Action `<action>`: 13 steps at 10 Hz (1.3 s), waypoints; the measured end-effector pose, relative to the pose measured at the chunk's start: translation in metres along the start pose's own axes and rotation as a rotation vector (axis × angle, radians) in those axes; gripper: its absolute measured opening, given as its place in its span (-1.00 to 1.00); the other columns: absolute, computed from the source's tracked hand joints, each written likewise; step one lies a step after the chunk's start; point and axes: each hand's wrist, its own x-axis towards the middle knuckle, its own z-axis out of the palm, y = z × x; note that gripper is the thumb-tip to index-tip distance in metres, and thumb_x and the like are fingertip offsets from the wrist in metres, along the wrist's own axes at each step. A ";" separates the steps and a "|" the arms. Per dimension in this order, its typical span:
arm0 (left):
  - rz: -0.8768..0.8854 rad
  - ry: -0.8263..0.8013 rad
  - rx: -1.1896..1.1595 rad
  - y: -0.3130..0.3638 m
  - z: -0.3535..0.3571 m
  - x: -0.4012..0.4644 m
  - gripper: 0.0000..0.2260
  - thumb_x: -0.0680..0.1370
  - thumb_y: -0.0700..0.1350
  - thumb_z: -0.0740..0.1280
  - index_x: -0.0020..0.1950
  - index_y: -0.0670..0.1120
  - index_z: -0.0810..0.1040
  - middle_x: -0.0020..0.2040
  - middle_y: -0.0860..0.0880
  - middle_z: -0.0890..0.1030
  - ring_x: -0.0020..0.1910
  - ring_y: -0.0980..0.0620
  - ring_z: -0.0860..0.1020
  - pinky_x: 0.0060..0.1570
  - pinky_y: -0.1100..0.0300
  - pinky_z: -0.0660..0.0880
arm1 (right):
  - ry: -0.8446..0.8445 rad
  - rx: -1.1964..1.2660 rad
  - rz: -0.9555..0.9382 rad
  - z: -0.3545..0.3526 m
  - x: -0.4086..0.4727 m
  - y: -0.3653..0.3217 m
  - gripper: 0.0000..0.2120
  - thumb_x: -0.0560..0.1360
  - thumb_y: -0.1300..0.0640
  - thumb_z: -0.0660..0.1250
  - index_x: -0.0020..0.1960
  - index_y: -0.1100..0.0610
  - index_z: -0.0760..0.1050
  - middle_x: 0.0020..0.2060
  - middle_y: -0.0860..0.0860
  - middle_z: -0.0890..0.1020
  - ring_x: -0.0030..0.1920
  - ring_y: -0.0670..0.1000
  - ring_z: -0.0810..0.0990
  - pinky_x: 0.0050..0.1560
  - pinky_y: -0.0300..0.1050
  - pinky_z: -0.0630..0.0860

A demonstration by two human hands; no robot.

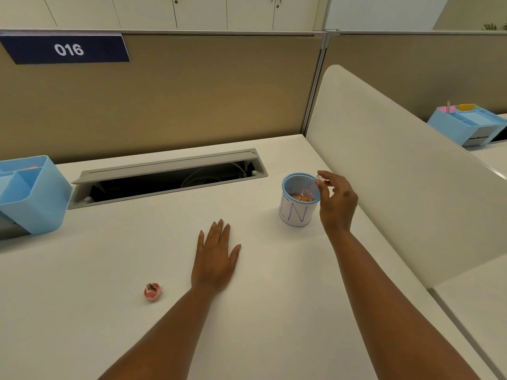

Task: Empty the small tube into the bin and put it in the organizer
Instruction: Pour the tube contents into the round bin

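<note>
A small clear tube (309, 187) is tipped mouth-down inside the blue mesh bin (299, 212), which wears a white paper label. My right hand (336, 200) pinches the tube's upper end at the bin's right rim. Orange-brown bits lie at the bottom of the bin. My left hand (216, 253) rests flat on the white desk, fingers apart, holding nothing. A pink cap (153, 292) lies on the desk to the left of my left forearm. The blue organizer (35, 198) stands at the desk's far left edge.
An open cable tray slot (170, 178) runs along the back of the desk. A white divider panel (406, 171) rises right of the bin. A second blue organizer (466, 124) sits on the neighbouring desk. A tan partition closes the back.
</note>
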 end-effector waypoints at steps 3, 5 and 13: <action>0.003 0.003 0.003 0.000 0.001 0.000 -0.50 0.59 0.08 -0.01 0.48 -0.06 0.02 0.55 -0.01 0.02 0.52 0.08 -0.07 0.51 0.07 -0.20 | -0.002 0.030 -0.004 0.001 -0.002 -0.002 -0.78 0.48 0.21 0.30 0.12 0.19 0.49 -0.05 0.03 0.63 -0.09 0.01 0.60 -0.07 -0.24 0.42; -0.002 0.003 -0.014 0.000 0.001 0.001 -0.50 0.59 0.07 0.00 0.48 -0.06 0.03 0.55 -0.02 0.03 0.52 0.09 -0.07 0.51 0.08 -0.21 | 0.059 0.093 0.008 0.000 -0.003 0.001 -0.82 0.46 0.22 0.31 0.07 0.17 0.52 -0.03 0.11 0.66 -0.13 -0.04 0.58 -0.08 -0.30 0.41; 0.004 -0.004 0.013 -0.001 0.002 0.001 -0.50 0.59 0.07 -0.01 0.48 -0.06 0.02 0.55 -0.02 0.02 0.52 0.09 -0.08 0.52 0.05 -0.19 | 0.074 0.014 -0.169 -0.003 -0.022 0.015 -0.76 0.46 0.33 0.29 0.11 0.22 0.52 -0.01 0.16 0.64 0.00 0.10 0.60 0.05 -0.28 0.45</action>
